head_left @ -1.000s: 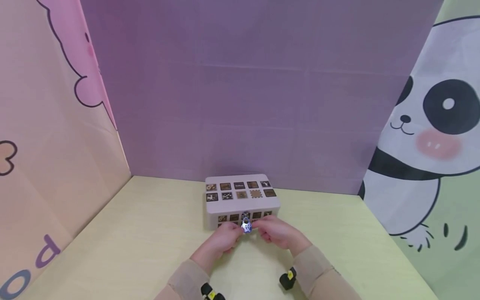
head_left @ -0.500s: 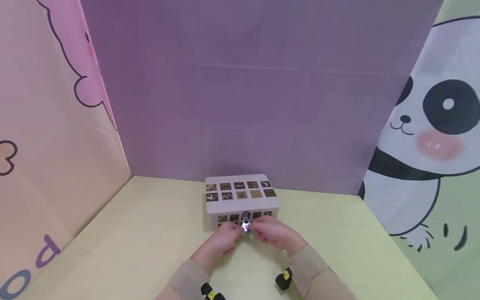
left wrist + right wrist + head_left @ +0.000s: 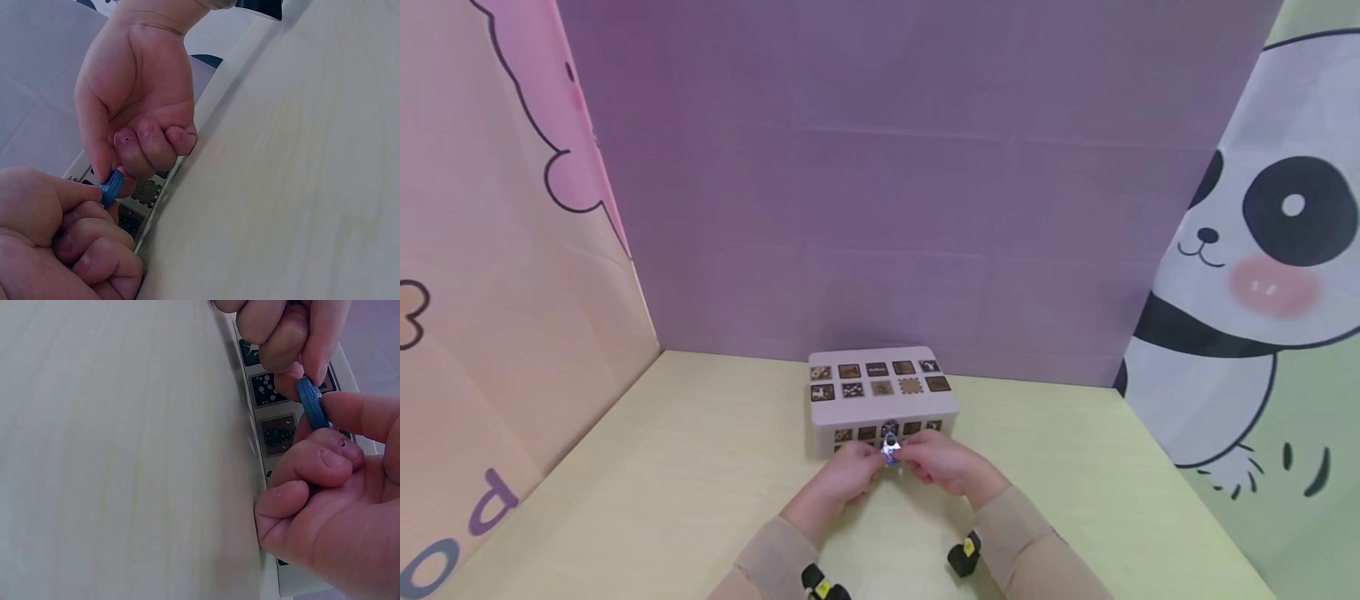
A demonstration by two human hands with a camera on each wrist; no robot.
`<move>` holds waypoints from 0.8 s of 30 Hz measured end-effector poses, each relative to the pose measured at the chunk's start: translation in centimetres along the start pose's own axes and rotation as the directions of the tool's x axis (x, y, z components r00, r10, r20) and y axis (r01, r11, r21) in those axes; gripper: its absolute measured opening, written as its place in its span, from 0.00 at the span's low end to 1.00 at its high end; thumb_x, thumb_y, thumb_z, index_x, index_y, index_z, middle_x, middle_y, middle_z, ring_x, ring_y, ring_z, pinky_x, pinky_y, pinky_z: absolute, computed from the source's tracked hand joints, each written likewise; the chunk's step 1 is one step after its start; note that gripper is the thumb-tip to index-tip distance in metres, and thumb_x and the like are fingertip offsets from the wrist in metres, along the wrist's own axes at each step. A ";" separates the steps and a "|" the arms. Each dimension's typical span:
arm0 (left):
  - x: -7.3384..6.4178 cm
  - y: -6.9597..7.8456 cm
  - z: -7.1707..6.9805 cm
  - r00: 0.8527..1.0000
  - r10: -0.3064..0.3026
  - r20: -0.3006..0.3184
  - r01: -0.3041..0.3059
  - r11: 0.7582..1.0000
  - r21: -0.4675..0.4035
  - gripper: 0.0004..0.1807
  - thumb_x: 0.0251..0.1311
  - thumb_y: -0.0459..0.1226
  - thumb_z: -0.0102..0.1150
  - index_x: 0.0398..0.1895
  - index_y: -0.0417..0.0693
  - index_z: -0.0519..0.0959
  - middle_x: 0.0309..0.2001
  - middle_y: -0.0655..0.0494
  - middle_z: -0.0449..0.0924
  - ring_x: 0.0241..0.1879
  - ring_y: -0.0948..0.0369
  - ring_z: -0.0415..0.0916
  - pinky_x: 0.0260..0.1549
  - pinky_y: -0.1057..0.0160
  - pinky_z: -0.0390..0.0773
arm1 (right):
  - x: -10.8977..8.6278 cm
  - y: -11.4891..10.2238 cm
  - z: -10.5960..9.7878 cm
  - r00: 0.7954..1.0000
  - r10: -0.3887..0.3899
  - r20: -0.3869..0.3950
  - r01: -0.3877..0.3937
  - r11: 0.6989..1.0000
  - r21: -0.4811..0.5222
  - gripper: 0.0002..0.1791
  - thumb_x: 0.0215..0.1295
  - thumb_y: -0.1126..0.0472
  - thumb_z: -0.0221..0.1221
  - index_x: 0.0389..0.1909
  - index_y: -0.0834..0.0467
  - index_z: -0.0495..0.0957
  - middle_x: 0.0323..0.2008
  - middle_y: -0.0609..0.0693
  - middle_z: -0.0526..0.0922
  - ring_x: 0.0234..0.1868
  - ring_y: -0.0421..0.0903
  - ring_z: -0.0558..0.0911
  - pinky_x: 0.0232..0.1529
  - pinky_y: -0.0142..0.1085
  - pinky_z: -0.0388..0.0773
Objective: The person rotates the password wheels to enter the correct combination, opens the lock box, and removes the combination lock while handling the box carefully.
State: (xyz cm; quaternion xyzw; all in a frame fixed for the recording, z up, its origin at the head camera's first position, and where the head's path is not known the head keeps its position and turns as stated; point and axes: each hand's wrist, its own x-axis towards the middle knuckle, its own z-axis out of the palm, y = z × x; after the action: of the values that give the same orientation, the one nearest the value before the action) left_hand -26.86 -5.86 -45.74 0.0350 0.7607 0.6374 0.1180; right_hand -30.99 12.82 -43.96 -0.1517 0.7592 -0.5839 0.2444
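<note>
A shiny blue padlock [image 3: 891, 451] hangs at the clasp on the front of a pale box [image 3: 880, 407] printed with small dark and brown pictures. My left hand [image 3: 848, 472] pinches one edge of the padlock between thumb and forefinger. From the other side, my right hand [image 3: 946, 462] pinches it too, its thumb on the padlock's face. Both wrist views show the thin blue padlock body [image 3: 312, 403] edge-on between the fingertips, the other fingers curled in. The fingers partly cover the padlock and the box's front. The lid is down.
The box stands on a light wooden table [image 3: 722, 433], close to a purple back wall [image 3: 887, 183]. Printed cloth walls flank the table, one with a panda [image 3: 1210, 333] at the right. A black wrist camera [image 3: 964, 554] sits on the right sleeve.
The right hand has shifted slightly left, and its thumb and finger now cover more of the padlock's face. The left hand keeps its pinch. The box stays in place; the head view shifts slightly.
</note>
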 end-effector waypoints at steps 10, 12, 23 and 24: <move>0.3 -0.4 0.1 1.000 0.012 0.000 -0.012 1.000 0.020 0.15 0.74 0.36 0.51 0.35 0.34 0.81 0.15 0.64 0.60 0.12 0.68 0.53 0.10 0.70 0.54 | 0.1 0.0 0.0 1.000 0.008 0.000 -0.008 1.000 -0.007 0.09 0.70 0.66 0.57 0.41 0.70 0.80 0.20 0.45 0.67 0.19 0.38 0.61 0.22 0.30 0.57; 0.3 -0.4 0.1 1.000 0.007 0.001 -0.007 1.000 0.023 0.14 0.74 0.36 0.51 0.36 0.35 0.81 0.15 0.64 0.60 0.12 0.68 0.53 0.10 0.70 0.55 | 0.1 0.0 0.0 1.000 0.009 0.000 -0.009 1.000 -0.013 0.10 0.71 0.66 0.57 0.41 0.70 0.80 0.20 0.46 0.66 0.19 0.38 0.62 0.22 0.30 0.57; 0.3 -0.3 0.0 1.000 -0.001 -0.002 0.001 1.000 0.026 0.13 0.74 0.36 0.51 0.39 0.35 0.82 0.16 0.63 0.62 0.12 0.68 0.53 0.10 0.71 0.56 | 0.1 -0.3 0.1 1.000 0.018 0.001 -0.018 0.999 -0.027 0.10 0.71 0.65 0.57 0.40 0.69 0.80 0.20 0.46 0.66 0.19 0.39 0.62 0.23 0.31 0.57; 0.3 -0.3 0.0 1.000 0.000 -0.003 0.000 1.000 0.028 0.12 0.74 0.36 0.51 0.40 0.35 0.82 0.16 0.63 0.62 0.12 0.68 0.53 0.10 0.71 0.56 | 0.1 -0.3 0.1 1.000 0.022 0.000 -0.022 0.999 -0.027 0.09 0.71 0.65 0.57 0.40 0.69 0.80 0.20 0.46 0.66 0.19 0.39 0.62 0.23 0.31 0.57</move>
State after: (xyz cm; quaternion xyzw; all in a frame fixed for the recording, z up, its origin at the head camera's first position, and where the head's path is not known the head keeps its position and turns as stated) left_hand -27.15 -5.85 -46.07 0.0357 0.7697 0.6266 0.1166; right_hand -31.03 12.61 -43.69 -0.1467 0.7686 -0.5709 0.2487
